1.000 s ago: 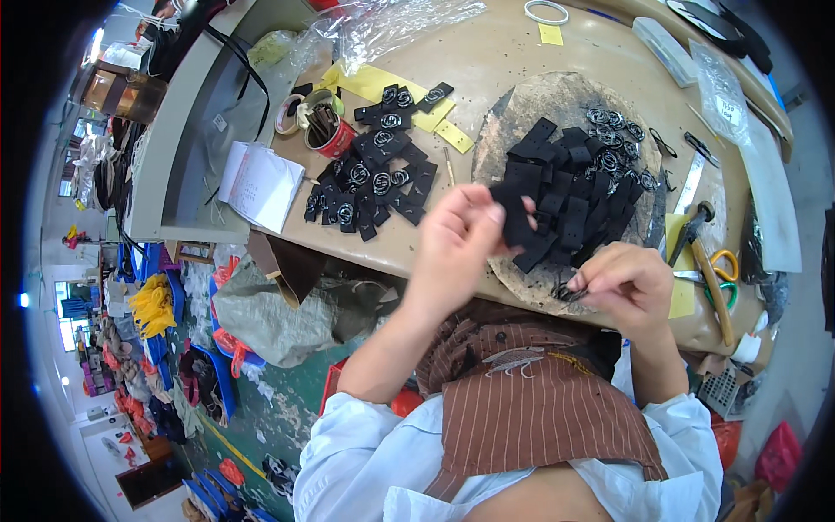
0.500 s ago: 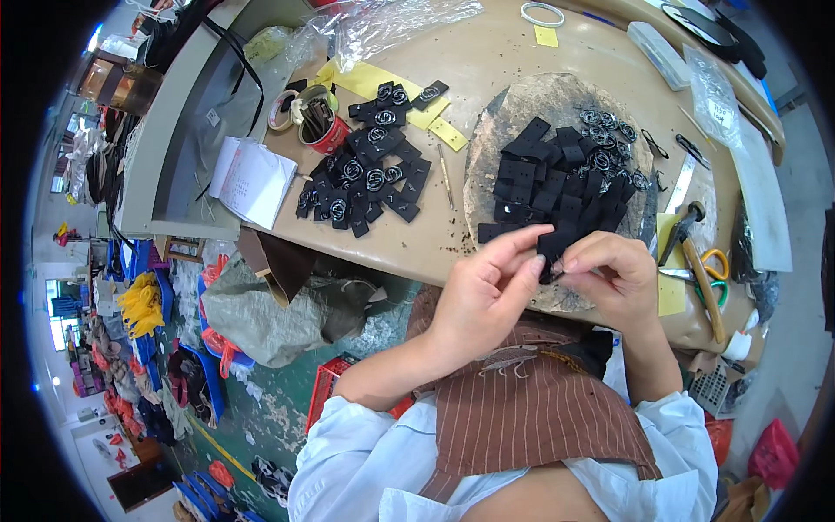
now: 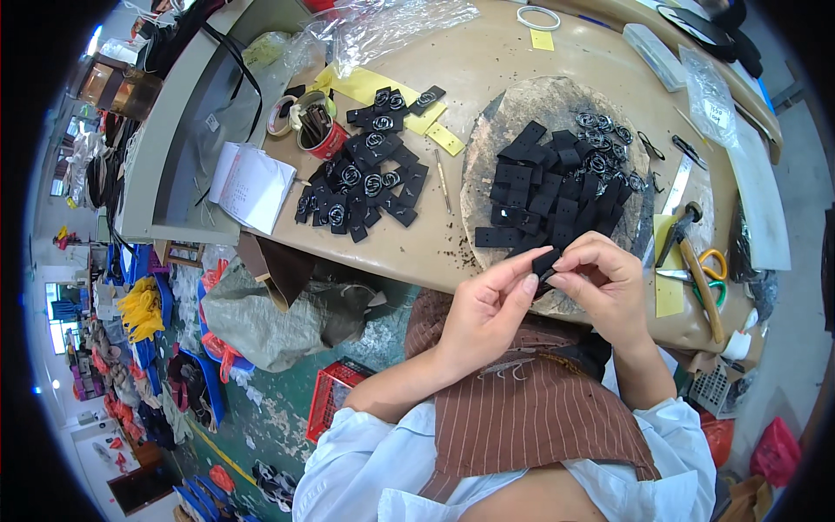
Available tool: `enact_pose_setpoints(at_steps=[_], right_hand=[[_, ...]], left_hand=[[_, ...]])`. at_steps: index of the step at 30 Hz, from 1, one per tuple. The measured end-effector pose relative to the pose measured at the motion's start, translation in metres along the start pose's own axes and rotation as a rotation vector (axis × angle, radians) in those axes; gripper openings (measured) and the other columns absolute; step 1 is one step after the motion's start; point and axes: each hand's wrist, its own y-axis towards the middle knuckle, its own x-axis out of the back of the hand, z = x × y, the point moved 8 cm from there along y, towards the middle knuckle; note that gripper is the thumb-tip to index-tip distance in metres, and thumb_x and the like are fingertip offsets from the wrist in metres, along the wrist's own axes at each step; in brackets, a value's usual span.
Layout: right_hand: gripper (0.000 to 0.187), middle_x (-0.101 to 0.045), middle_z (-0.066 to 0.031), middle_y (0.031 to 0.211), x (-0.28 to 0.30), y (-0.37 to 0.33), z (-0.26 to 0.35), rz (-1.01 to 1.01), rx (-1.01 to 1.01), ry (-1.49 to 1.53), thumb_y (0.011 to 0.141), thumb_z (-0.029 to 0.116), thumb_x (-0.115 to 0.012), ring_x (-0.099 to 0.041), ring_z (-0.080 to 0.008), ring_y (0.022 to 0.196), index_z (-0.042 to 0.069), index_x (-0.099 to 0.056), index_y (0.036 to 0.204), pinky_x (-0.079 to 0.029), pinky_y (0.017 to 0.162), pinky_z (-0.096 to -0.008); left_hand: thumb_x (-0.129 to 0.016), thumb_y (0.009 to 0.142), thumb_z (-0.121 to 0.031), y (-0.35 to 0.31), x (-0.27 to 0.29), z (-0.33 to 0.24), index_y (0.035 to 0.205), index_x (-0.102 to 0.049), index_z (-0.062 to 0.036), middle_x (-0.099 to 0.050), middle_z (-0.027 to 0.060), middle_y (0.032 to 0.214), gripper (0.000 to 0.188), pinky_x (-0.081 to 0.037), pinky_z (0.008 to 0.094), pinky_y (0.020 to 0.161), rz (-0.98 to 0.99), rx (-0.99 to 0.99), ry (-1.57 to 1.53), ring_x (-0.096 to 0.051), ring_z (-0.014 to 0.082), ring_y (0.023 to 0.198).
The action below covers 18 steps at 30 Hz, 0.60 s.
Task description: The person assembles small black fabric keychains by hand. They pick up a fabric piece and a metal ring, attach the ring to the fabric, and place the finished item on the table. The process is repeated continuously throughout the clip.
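Nearest you, at the lower middle of the frame, is your brown striped apron (image 3: 539,426). Just above it, right of centre, your two hands meet. Your left hand (image 3: 489,315) has thumb and forefinger closed in a pinch on the left side of a small black piece (image 3: 545,261); your right hand (image 3: 607,283) pinches the same piece from the right, fingertips drawn together and the other fingers curled. Whether a ring sits between your fingertips, you cannot tell from here, as they cover it.

Right behind your hands, a heap of flat black pieces (image 3: 541,196) lies on the round worn block (image 3: 557,96), with metal rings (image 3: 600,130) at the heap's upper right. On the right of the frame, a hammer (image 3: 703,291) lies beside scissors (image 3: 715,264) with orange and green handles.

Left of the block a thin stick (image 3: 443,184) lies on the tan table (image 3: 417,252). Farther left is a second heap, black pieces with rings on them (image 3: 365,178), near a white notepad (image 3: 252,191) and a red can (image 3: 333,139). Farthest, at the upper middle, are clear plastic wrap (image 3: 391,30) and a white hoop (image 3: 539,11).
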Motion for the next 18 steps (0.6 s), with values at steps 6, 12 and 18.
enact_pose_setpoints(at_steps=[6, 12, 18], right_hand=[[0.025, -0.052, -0.0002, 0.087, -0.008, 0.007, -0.016, 0.165, -0.222, 0.127, 0.081, 0.001, -0.065, -0.051, -0.0049, 0.08, 0.0, -0.06, 0.106, -0.043, 0.067, -0.0191], [0.018, -0.054, 0.0011, 0.088, -0.017, -0.002, -0.037, 0.046, -0.289, 0.448, 0.085, 0.004, -0.063, -0.052, -0.0031, 0.079, -0.001, -0.06, 0.102, -0.043, 0.067, -0.0188], [0.017, -0.055, -0.0008, 0.091, -0.011, -0.006, -0.027, -0.17, -0.178, 0.34, 0.082, -0.001, -0.065, -0.054, -0.0056, 0.082, -0.002, -0.06, 0.099, -0.044, 0.07, -0.0188]], left_hand=[[-0.054, 0.088, 0.004, 0.002, 0.002, 0.001, 0.137, -0.032, -0.0007, -0.062, 0.0104, 0.106, 0.055, -0.047, 0.0222, 0.079, 0.109, 0.078, 0.298, -0.058, 0.0085, 0.092], [-0.061, 0.082, 0.007, 0.012, 0.02, 0.0, 0.13, -0.037, 0.0014, -0.063, 0.0088, 0.094, 0.055, -0.049, 0.022, 0.075, -0.079, 0.041, 0.019, -0.061, 0.0103, 0.085], [-0.065, 0.079, 0.007, 0.009, 0.028, 0.011, 0.106, -0.058, 0.004, -0.061, 0.0104, 0.107, 0.029, -0.05, 0.0214, 0.076, -0.285, -0.086, -0.023, -0.059, 0.0088, 0.086]])
